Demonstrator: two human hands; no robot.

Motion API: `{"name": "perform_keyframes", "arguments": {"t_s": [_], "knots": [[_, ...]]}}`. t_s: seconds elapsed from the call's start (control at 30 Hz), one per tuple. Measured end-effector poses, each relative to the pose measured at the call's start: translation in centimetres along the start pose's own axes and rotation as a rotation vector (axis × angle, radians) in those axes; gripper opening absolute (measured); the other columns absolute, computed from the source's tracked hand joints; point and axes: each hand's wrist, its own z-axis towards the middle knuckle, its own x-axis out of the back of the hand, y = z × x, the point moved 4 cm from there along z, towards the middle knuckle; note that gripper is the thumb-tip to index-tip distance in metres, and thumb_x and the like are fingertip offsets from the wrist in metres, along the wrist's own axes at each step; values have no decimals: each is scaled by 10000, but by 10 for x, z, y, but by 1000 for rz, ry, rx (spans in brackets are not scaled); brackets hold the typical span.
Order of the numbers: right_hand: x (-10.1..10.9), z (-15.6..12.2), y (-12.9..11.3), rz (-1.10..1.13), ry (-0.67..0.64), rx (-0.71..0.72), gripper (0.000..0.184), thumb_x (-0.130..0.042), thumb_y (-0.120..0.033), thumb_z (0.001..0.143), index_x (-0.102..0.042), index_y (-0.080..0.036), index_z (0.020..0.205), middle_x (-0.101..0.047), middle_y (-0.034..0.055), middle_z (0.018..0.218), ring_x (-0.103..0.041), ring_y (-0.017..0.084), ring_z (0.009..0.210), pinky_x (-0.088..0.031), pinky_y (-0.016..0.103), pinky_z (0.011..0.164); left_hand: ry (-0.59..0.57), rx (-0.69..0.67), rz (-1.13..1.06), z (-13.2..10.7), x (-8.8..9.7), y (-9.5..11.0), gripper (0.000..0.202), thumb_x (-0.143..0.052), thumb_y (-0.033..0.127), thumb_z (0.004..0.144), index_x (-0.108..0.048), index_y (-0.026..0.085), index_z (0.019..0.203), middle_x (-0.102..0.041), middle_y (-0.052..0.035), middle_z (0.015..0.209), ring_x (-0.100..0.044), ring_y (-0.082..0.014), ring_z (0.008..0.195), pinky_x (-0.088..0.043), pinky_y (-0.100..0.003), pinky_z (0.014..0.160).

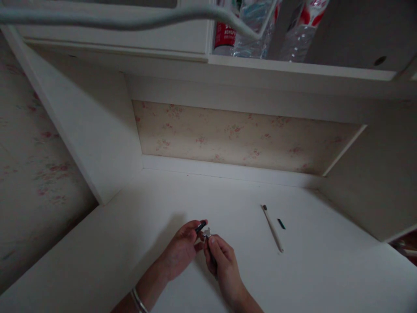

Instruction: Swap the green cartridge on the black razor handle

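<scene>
Both hands meet low in the middle of the white desk [137, 243]. My left hand [182, 250] pinches a small dark stick-shaped piece [200, 226] between thumb and fingers. My right hand [220, 258] is closed round a small object with a shiny metal end [207, 233], which touches the dark piece. What the object is I cannot make out. A bangle [138, 300] shows on my left wrist.
A long pale pen-like stick [272, 229] lies on the desk to the right, with a small dark green piece [281, 224] beside it. Side panels wall the desk left and right. A shelf above holds plastic water bottles [254, 30].
</scene>
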Motion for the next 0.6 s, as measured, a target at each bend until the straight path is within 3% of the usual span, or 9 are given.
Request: {"name": "perform_keyframes", "arguments": {"t_s": [0.2,0.6], "knots": [[-1,1,0,-21,-13,6,426,-522,-552,839,-482,-173,647,-331,-61,531,-206,61,431,-125,207,389,4,25,14,1,0,-2,228,-737,225,719,-693,236,943,-611,-34,1167,-565,-151,888,-433,-289,776],[3,-2,-3,-137,-31,40,399,-487,-515,876,-515,-169,679,-324,-49,552,-242,81,473,-148,223,417,7,35,94,1,-2,-1,367,-796,270,641,-708,199,990,-682,-63,1002,-585,-176,874,-402,-295,821]]}}
